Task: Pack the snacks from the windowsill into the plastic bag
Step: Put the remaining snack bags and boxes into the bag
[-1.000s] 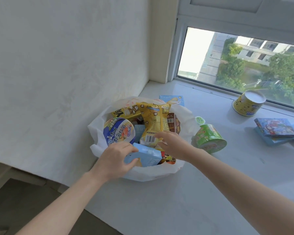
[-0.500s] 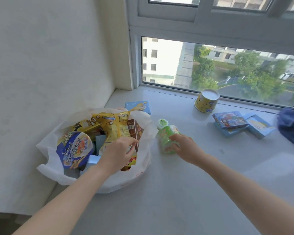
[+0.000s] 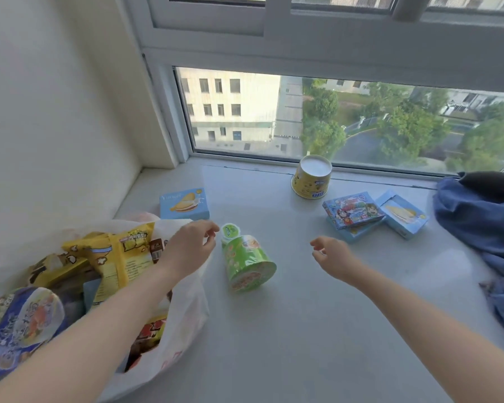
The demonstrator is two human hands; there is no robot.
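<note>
Already in the plastic bag (image 3: 184, 324) — snack packets (image 3: 122, 257).

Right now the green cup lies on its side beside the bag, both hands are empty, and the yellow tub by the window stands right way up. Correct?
Not quite. The head view shows the yellow tub standing upside down, wide rim on the sill. The rest holds: the green cup lies on its side beside the bag, and the left hand and right hand are empty.
</note>
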